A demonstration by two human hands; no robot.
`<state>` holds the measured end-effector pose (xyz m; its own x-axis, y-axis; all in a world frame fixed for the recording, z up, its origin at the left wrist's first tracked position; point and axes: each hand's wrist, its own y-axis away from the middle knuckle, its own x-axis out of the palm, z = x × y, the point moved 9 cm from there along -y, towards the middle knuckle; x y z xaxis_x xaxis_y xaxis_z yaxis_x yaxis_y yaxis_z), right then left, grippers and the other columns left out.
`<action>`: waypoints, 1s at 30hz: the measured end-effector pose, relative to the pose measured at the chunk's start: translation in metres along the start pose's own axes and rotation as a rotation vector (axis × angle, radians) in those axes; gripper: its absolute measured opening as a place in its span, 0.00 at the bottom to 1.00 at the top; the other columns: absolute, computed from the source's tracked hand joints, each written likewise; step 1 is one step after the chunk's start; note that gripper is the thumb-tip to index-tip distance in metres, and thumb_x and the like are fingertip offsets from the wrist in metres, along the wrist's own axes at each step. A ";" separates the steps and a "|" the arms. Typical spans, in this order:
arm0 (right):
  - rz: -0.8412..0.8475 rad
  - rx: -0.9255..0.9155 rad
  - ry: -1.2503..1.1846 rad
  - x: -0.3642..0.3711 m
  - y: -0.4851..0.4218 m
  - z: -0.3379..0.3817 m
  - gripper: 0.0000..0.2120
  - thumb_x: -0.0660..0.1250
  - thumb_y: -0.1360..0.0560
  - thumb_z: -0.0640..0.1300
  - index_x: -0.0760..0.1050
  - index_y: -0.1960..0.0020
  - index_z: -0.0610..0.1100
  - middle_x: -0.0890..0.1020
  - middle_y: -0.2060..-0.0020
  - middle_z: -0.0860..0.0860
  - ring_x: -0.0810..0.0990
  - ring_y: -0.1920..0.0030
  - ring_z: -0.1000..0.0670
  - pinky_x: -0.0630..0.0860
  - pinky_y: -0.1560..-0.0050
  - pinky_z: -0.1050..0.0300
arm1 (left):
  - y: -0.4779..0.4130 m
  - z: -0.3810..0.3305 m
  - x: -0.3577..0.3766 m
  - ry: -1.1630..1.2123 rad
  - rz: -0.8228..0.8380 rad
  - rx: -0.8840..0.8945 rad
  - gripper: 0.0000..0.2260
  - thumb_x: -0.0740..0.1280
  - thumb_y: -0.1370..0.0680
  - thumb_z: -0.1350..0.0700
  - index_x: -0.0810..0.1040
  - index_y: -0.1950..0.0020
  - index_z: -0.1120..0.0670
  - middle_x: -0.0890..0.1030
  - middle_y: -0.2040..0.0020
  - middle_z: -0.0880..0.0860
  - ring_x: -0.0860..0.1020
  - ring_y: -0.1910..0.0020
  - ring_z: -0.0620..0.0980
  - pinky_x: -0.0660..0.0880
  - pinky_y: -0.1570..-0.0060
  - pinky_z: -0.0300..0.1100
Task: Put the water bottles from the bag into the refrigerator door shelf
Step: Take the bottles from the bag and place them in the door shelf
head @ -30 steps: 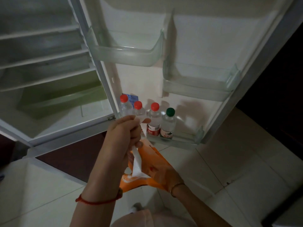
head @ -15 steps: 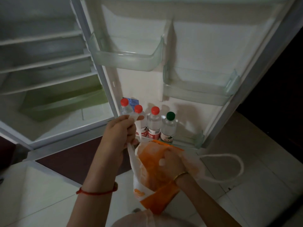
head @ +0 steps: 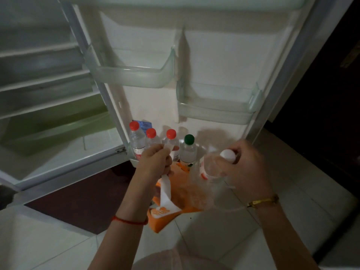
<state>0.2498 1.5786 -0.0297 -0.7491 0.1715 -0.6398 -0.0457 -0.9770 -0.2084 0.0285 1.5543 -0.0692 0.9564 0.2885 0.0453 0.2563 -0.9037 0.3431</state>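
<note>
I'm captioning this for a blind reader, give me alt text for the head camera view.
The right hand lifts a clear plastic white-capped bottle out of an orange and white plastic bag held by the left hand. Beyond, three red-capped bottles and one green-capped bottle stand in the open fridge door's bottom shelf.

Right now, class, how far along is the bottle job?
Done: four bottles stand in the bottom door shelf. In hand: the right hand holds a white-capped bottle, while the left hand grips the bag. Left: shelving it; the bag's contents are hidden.
</note>
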 end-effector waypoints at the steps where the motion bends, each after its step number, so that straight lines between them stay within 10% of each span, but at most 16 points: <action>1: -0.034 -0.016 0.013 -0.011 -0.002 0.004 0.17 0.75 0.36 0.52 0.74 0.56 0.43 0.78 0.62 0.49 0.76 0.62 0.49 0.69 0.68 0.61 | -0.003 0.004 0.000 -0.016 -0.006 -0.004 0.12 0.56 0.19 0.63 0.80 0.51 0.60 0.64 0.79 0.47 0.62 0.82 0.42 0.68 0.79 0.35; 30: 0.114 -0.027 0.115 0.094 -0.081 -0.062 0.08 0.68 0.30 0.40 0.78 0.54 0.37 0.79 0.55 0.39 0.78 0.54 0.40 0.68 0.58 0.58 | 0.012 0.035 -0.035 -0.144 -0.255 -0.002 0.10 0.64 0.21 0.55 0.83 0.57 0.51 0.83 0.56 0.59 0.78 0.56 0.53 0.75 0.41 0.53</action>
<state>0.2246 1.6821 -0.1189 -0.6678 0.0747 -0.7406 0.0545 -0.9874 -0.1487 0.0031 1.5224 -0.0996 0.8710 0.4585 -0.1763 0.4912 -0.8069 0.3282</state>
